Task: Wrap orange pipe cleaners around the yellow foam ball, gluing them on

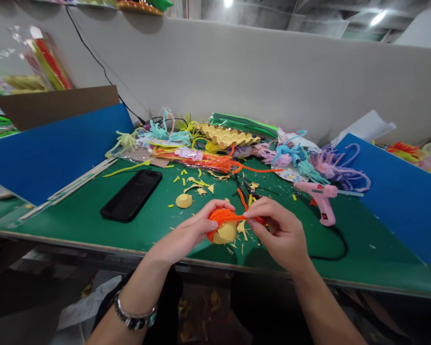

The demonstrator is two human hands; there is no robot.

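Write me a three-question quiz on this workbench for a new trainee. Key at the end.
1. Fill in: The left hand holds a pale yellow cup, while the right hand pinches fuzzy cord coloured ____.
2. Which hand is nearer the pink glue gun? A) left; B) right; C) both equally.
3. True or false: A bracelet is worn on the left arm.

Key: 1. orange; 2. B; 3. true

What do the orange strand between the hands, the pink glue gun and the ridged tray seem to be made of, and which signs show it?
Orange strand: probably fuzzy chenille, matte, curving around the tan cup.
Pink glue gun: likely hard plastic, smooth, evenly coloured.
Ridged tray: perhaps moulded paper pulp, dull, with shaped peaks.
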